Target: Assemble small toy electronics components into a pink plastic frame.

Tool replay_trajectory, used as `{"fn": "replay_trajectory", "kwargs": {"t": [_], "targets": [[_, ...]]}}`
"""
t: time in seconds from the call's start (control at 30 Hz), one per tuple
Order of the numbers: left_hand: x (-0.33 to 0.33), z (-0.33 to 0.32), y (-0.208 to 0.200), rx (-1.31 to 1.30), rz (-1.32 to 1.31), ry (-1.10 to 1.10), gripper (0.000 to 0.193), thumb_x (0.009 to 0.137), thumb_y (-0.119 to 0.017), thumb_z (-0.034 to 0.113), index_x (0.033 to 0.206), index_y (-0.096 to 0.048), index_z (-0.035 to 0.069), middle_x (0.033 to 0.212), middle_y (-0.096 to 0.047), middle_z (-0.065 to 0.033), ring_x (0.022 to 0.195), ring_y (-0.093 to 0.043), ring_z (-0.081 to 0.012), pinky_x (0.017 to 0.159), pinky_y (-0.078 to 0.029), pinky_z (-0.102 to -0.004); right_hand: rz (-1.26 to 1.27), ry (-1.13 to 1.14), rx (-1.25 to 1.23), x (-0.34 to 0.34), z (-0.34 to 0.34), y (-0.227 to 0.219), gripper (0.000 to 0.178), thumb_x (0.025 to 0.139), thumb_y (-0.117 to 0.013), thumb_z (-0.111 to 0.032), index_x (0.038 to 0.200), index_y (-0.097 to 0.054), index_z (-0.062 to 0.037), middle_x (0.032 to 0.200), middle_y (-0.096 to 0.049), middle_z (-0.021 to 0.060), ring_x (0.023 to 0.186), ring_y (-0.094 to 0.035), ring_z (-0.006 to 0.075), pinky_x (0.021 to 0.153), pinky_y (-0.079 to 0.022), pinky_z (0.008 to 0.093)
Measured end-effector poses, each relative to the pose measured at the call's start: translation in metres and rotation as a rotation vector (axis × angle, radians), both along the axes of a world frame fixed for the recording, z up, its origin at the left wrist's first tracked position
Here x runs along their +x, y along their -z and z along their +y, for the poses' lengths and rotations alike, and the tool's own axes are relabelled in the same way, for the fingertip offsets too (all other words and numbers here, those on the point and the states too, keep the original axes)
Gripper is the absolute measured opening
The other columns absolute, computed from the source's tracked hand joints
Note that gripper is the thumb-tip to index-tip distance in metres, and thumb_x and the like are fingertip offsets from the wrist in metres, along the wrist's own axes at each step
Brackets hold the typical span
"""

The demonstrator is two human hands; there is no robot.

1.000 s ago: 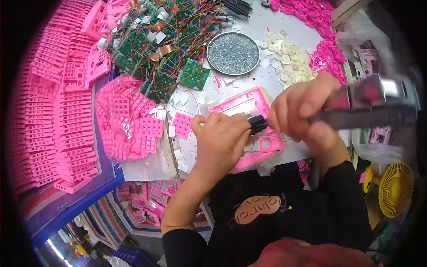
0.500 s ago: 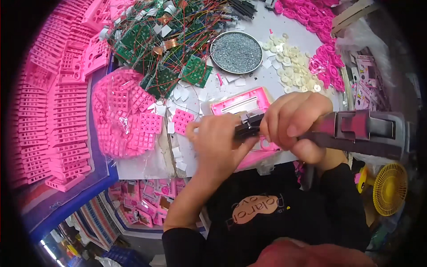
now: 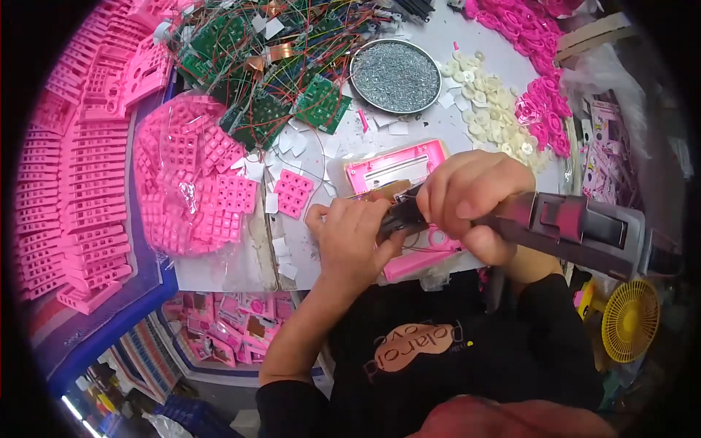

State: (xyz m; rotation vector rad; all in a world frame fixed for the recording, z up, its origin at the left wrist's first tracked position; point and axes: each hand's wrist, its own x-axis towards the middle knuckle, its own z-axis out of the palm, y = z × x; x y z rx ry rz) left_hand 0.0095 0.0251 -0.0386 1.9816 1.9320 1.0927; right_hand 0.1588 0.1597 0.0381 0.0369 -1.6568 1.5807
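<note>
My left hand (image 3: 350, 237) curls over the pink casing, its fingers and thumb closed on a small black part (image 3: 401, 221). What kind of part it is stays hidden by my fingers. A dark grey power tool (image 3: 577, 226) with a long body lies in my right hand (image 3: 478, 201), which wraps its front end; the tip is covered. Both hands meet over an open pink casing (image 3: 394, 168) with a white slotted strip. A brownish strip (image 3: 391, 190) shows just above my left fingers. Below them a pink casing piece (image 3: 416, 264) lies by the table's near edge.
A round metal dish (image 3: 396, 77) of small screws stands beyond my hands. Wired green circuit boards (image 3: 321, 104) pile up at the far left, beside bagged pink keypads (image 3: 193, 182) and stacked pink casings (image 3: 95, 190). Cream discs (image 3: 493, 109) and pink rings (image 3: 540, 109) lie right; a yellow fan (image 3: 631, 321) stands lower right.
My left hand has gone from blurred to sharp, its fingers settled on the black part. A brownish strip now shows above it. The whole view has shifted slightly; my right hand keeps the tool.
</note>
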Motion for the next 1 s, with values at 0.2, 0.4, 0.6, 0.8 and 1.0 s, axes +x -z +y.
{"fn": "replay_trajectory", "kwargs": {"t": [0.2,0.4,0.6,0.8,1.0], "targets": [[-0.001,0.002,0.002,0.009,0.002,0.011,0.051,0.070,-0.084,0.035,0.111,-0.065,0.011,0.098,-0.067,-0.0014,0.088,-0.058,-0.0210,0.084,-0.030,-0.0444,0.014,-0.010,0.045,-0.005,0.001,0.005,0.020,0.093,-0.071,-0.019,0.103,-0.056,-0.0092,0.060,-0.056,0.0012,0.051,-0.055,0.0170,0.055,-0.050,0.0322],[-0.002,-0.001,0.007,0.024,-0.017,0.002,0.050,0.069,-0.084,0.034,0.110,-0.065,0.011,0.100,-0.068,-0.0008,0.088,-0.058,-0.0207,0.084,-0.030,-0.0442,0.039,-0.038,0.088,-0.006,-0.003,0.009,0.020,0.093,-0.070,-0.017,0.101,-0.055,-0.0071,0.060,-0.056,0.0009,0.049,-0.054,0.0160,0.051,-0.048,0.0321],[0.000,0.000,0.004,0.065,-0.049,0.026,0.049,0.068,-0.083,0.032,0.109,-0.065,0.011,0.099,-0.068,-0.0007,0.088,-0.059,-0.0209,0.083,-0.030,-0.0431,0.107,-0.089,0.169,-0.005,-0.005,0.008,0.017,0.088,-0.072,-0.008,0.093,-0.058,0.0003,0.063,-0.058,0.0071,0.050,-0.057,0.0222,0.051,-0.052,0.0353],[-0.002,-0.004,0.012,0.083,-0.041,0.057,0.046,0.072,-0.080,0.028,0.111,-0.064,0.007,0.099,-0.065,-0.0006,0.091,-0.058,-0.0199,0.085,-0.030,-0.0446,0.088,-0.128,0.255,-0.022,0.000,0.010,0.017,0.089,-0.070,-0.007,0.093,-0.055,0.0013,0.060,-0.056,0.0059,0.047,-0.054,0.0199,0.046,-0.048,0.0339],[-0.004,-0.003,0.014,0.071,-0.004,0.102,0.045,0.072,-0.078,0.025,0.110,-0.066,0.006,0.101,-0.064,-0.0001,0.093,-0.058,-0.0189,0.087,-0.031,-0.0457,-0.008,-0.234,0.175,-0.027,0.013,0.008,0.023,0.083,-0.079,-0.013,0.085,-0.062,0.0017,0.060,-0.057,0.0075,0.050,-0.056,0.0228,0.051,-0.052,0.0372]]}}
